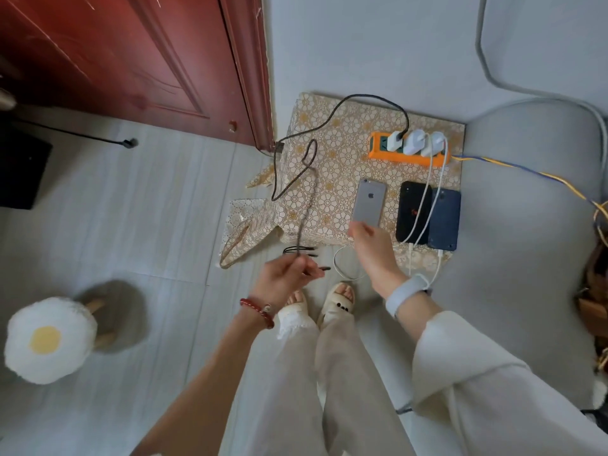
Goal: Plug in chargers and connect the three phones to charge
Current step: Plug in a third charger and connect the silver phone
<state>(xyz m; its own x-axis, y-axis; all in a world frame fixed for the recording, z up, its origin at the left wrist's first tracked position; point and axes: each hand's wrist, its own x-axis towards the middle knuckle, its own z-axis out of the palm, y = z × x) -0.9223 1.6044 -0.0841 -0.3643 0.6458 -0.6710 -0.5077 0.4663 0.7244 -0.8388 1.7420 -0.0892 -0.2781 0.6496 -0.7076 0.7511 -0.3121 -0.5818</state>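
An orange power strip (378, 152) lies at the back of a small table with a patterned cloth (332, 149); three white chargers (414, 143) sit in it. A black phone (413, 210) and a dark blue phone (444, 220) lie face down side by side, each with a white cable (424, 205) at its near end. Left of them lies a silver-grey phone (369, 202); my right hand (371, 248) holds its near end. My left hand (283, 281) pinches the black multi-head cable (306, 205) near its several plugs; the cable runs back to the leftmost charger.
A red-brown door (131, 54) stands at the back left. A stool with a fried-egg cushion (49, 337) is on the floor at left. A grey chair (526, 225) stands right of the table. A blue-and-yellow cord (526, 169) leaves the strip to the right. A black box (19, 166) sits at far left.
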